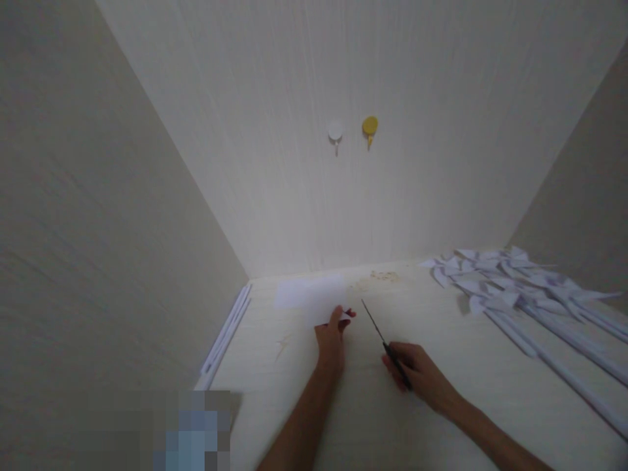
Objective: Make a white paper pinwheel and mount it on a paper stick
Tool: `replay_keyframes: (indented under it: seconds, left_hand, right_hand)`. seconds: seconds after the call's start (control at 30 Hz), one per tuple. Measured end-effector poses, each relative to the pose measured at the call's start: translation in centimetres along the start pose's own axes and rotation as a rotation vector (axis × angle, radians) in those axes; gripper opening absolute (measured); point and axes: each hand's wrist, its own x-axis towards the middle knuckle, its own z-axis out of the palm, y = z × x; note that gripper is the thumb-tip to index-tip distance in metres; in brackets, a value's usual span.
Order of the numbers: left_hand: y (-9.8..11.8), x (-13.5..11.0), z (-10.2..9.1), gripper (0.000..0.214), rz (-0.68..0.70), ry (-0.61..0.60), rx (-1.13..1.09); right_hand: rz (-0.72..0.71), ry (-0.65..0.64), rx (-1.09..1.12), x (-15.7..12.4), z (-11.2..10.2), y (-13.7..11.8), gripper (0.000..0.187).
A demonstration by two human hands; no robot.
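Note:
White paper (310, 292) is in front of my left hand (331, 335), whose thumb and fingers pinch it at its right end. Whether this is one sheet or two overlapping pieces, I cannot tell. To the right, my right hand (411, 374) is wrapped round the black handle of a pair of scissors (373, 323). Their thin blades look closed and point up and left, apart from the paper.
At the right lie several rolled white paper sticks (554, 360) with pointed paper pieces (495, 278) at their ends. More paper rolls (228, 333) run along the left wall. A white hook (335, 133) and a yellow hook (370, 127) are on the back wall.

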Motion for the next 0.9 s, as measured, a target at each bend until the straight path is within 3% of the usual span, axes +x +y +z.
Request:
replay_keyframes:
  seconds: [0.4, 0.9]
  left_hand:
    - [-0.10, -0.12, 0.28, 0.017, -0.093, 0.003, -0.150]
    - [-0.07, -0.43, 0.49, 0.017, -0.089, -0.007, -0.085]
  right_hand:
    - [0.005, 0.038, -0.344, -0.14, 0.07, -0.40, 0.033]
    - [-0.004, 0.041, -0.356, -0.02, 0.16, -0.11, 0.032]
